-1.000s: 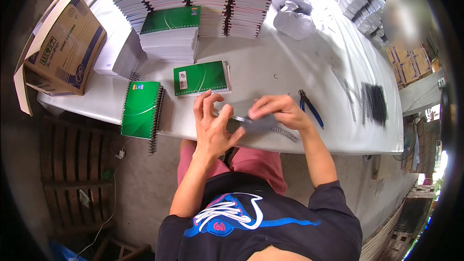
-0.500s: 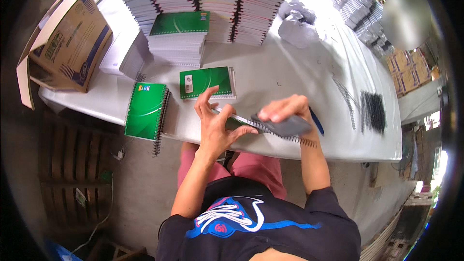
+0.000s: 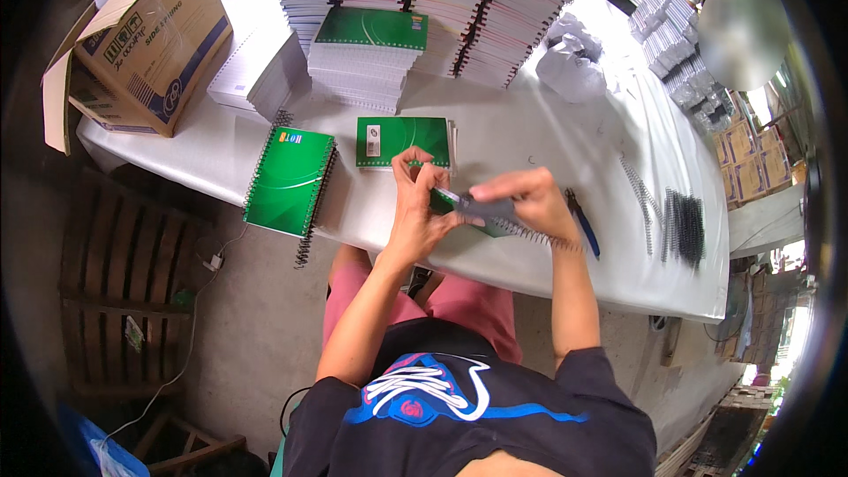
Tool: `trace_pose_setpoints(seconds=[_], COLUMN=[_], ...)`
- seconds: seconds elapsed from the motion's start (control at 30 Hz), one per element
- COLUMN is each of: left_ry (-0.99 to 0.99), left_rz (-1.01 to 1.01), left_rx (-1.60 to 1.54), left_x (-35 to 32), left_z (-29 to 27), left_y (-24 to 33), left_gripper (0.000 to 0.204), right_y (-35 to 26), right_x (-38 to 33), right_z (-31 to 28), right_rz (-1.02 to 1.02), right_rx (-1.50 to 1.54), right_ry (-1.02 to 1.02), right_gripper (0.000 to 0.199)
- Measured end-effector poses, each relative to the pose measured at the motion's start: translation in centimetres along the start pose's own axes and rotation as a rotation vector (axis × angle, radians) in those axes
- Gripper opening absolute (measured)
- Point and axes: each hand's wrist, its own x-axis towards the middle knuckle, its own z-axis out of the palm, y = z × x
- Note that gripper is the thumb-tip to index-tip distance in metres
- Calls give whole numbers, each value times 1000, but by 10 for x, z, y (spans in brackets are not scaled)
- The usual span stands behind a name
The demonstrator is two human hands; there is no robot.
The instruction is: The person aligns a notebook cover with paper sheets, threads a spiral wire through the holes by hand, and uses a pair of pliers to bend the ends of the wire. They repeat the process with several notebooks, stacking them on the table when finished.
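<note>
The person's left hand (image 3: 413, 212) grips a green notebook (image 3: 440, 204) between thumb and bent fingers, over the front edge of the table (image 3: 490, 110). The right hand (image 3: 533, 197) has its fingers curled round a dark grey flat piece (image 3: 493, 209) (blurred, so its kind is hard to tell), beside a wire coil (image 3: 536, 236) running toward the right wrist. Blue-handled pliers (image 3: 586, 231) lie just right of that hand; a pile of dark coils (image 3: 683, 227) rests farther right.
</note>
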Motion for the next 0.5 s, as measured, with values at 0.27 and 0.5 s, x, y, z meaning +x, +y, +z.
trace_pose_setpoints(seconds=[0.27,0.5], left_ry=[1,-98], left_rz=[-111,-189], left_rx=[-187,-178], left_x=[-5,-5], left_z=[2,0], left_y=[-12,-15], left_gripper=[87,94], right_y=[6,5], right_x=[4,12], right_z=[14,13], right_rz=[-181,-136], right_rx=[290,301], right_ry=[49,116], right_gripper=[36,40])
